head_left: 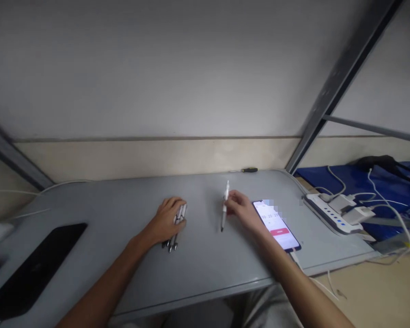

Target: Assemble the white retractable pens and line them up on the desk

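Observation:
Several white-and-dark pens (180, 214) lie bunched together on the grey table (205, 269), left of the middle. My left hand (167, 218) is closed around this bunch, with the dark ends of the pens sticking out below it. To the right, my right hand (238, 205) pinches a single white pen (224, 209) at its side. That pen is roughly upright in the picture, its dark end toward me. Part of the bunch is hidden under my left fingers.
A lit phone (276, 225) with a cable lies beside my right forearm. Behind it is a screwdriver (249, 170) near the wall. A white power strip (333, 214) with plugs sits at the right. A black flat object (37, 269) lies at the left.

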Action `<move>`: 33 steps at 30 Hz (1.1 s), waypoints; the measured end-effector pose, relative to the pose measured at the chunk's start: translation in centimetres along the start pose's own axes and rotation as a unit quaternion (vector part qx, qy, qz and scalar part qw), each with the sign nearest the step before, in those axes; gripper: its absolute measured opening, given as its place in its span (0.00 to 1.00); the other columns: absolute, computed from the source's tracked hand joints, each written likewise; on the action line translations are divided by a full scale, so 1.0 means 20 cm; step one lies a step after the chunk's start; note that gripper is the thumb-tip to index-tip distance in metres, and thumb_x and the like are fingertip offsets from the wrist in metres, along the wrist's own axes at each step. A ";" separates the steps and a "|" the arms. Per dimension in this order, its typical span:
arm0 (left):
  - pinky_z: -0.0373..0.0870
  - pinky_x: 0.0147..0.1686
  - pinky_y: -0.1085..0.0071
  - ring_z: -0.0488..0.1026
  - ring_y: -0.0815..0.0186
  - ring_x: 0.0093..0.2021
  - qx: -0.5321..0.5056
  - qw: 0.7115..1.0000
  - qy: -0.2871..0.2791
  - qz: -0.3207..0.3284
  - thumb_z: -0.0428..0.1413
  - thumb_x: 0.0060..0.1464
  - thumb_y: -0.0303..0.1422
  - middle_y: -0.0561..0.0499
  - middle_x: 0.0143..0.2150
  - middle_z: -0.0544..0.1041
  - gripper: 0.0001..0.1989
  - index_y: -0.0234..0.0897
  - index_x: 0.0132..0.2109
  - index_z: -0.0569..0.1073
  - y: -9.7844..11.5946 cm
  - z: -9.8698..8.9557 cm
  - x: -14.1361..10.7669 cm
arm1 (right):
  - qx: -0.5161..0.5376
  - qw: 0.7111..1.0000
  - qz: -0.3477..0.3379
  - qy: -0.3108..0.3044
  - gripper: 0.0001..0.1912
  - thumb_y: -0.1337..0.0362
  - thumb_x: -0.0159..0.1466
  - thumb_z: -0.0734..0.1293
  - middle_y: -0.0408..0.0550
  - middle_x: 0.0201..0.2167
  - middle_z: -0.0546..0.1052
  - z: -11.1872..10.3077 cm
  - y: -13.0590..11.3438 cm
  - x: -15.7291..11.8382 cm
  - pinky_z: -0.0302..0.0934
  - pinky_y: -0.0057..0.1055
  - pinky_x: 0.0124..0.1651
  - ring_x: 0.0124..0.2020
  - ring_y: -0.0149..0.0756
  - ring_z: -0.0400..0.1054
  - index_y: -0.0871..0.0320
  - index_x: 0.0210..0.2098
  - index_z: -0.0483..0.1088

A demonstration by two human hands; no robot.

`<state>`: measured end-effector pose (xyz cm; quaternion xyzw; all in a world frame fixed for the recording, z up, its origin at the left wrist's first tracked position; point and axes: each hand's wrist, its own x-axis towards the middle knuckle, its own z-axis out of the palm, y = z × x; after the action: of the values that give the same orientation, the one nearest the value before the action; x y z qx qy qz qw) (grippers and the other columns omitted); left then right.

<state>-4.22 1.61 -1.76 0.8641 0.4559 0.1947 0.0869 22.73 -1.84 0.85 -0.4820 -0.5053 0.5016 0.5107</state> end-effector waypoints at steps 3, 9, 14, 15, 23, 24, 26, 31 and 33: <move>0.61 0.57 0.56 0.63 0.55 0.55 -0.001 1.000 0.009 -0.008 0.53 0.50 0.31 0.45 0.53 0.68 0.22 0.38 0.53 0.67 0.00 -0.01 -0.03 | 0.060 0.998 0.018 -0.003 0.11 0.63 0.52 0.66 0.42 0.27 0.74 0.03 -0.01 0.13 0.58 0.28 0.28 0.25 0.31 0.65 0.56 0.35 0.64; 0.62 0.55 0.54 0.64 0.54 0.55 0.013 0.999 0.012 -0.027 0.55 0.50 0.34 0.45 0.55 0.68 0.22 0.40 0.54 0.67 -0.03 -0.05 -0.01 | 0.092 0.995 0.042 -0.013 0.19 0.62 0.51 0.66 0.43 0.28 0.76 0.10 0.01 0.22 0.59 0.27 0.28 0.27 0.32 0.67 0.55 0.42 0.63; 0.61 0.56 0.55 0.64 0.54 0.55 -0.012 0.999 0.040 -0.035 0.55 0.50 0.33 0.46 0.55 0.69 0.21 0.40 0.52 0.68 -0.01 -0.10 0.15 | 0.091 0.995 0.048 -0.001 0.18 0.64 0.50 0.65 0.43 0.27 0.77 0.12 0.06 0.19 0.60 0.27 0.27 0.24 0.32 0.67 0.55 0.41 0.61; 0.61 0.56 0.55 0.65 0.55 0.55 -0.019 0.998 0.044 -0.040 0.55 0.50 0.33 0.46 0.54 0.69 0.20 0.40 0.52 0.68 0.00 -0.11 0.18 | 0.091 0.995 0.047 -0.004 0.18 0.64 0.50 0.65 0.42 0.26 0.77 0.12 0.07 0.19 0.60 0.27 0.27 0.24 0.31 0.67 0.55 0.41 0.61; 0.64 0.52 0.58 0.71 0.58 0.50 -0.083 0.996 0.038 0.021 0.53 0.57 0.37 0.49 0.47 0.76 0.12 0.41 0.46 0.71 0.19 -0.04 0.20 | 0.121 0.991 0.049 -0.001 0.18 0.62 0.53 0.68 0.42 0.27 0.77 0.12 0.07 0.17 0.60 0.25 0.22 0.23 0.33 0.71 0.54 0.40 0.58; 0.64 0.52 0.58 0.71 0.58 0.49 -0.082 0.996 0.038 0.017 0.53 0.57 0.38 0.49 0.46 0.76 0.11 0.41 0.46 0.71 0.21 -0.02 0.17 | 0.128 0.991 0.049 -0.001 0.19 0.61 0.52 0.69 0.42 0.28 0.77 0.13 0.07 0.16 0.60 0.25 0.22 0.24 0.35 0.73 0.54 0.39 0.58; 0.65 0.50 0.59 0.72 0.58 0.46 -0.069 0.997 0.033 0.032 0.57 0.54 0.41 0.50 0.44 0.77 0.15 0.42 0.47 0.71 0.24 0.01 0.14 | 0.143 0.989 0.049 -0.005 0.20 0.60 0.51 0.71 0.41 0.27 0.76 0.13 0.06 0.16 0.62 0.25 0.22 0.27 0.39 0.75 0.54 0.37 0.57; 0.66 0.43 0.62 0.74 0.61 0.40 -0.055 0.996 0.054 0.044 0.51 0.61 0.38 0.50 0.39 0.78 0.09 0.42 0.45 0.72 0.25 0.05 0.14 | 0.156 0.985 0.065 -0.022 0.22 0.59 0.49 0.74 0.43 0.29 0.76 0.12 0.07 0.15 0.67 0.28 0.26 0.32 0.42 0.76 0.55 0.37 0.60; 0.66 0.43 0.63 0.74 0.62 0.39 -0.050 0.995 0.073 0.044 0.48 0.63 0.36 0.50 0.38 0.78 0.10 0.40 0.43 0.73 0.23 0.04 0.15 | 0.138 0.987 0.064 -0.046 0.22 0.58 0.50 0.75 0.44 0.30 0.76 0.10 0.06 0.16 0.67 0.28 0.28 0.34 0.42 0.76 0.56 0.38 0.63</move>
<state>1.11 1.45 -0.16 0.8613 0.4124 0.2834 0.0883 20.75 1.29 -0.22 -0.4153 -0.4221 0.6197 0.5152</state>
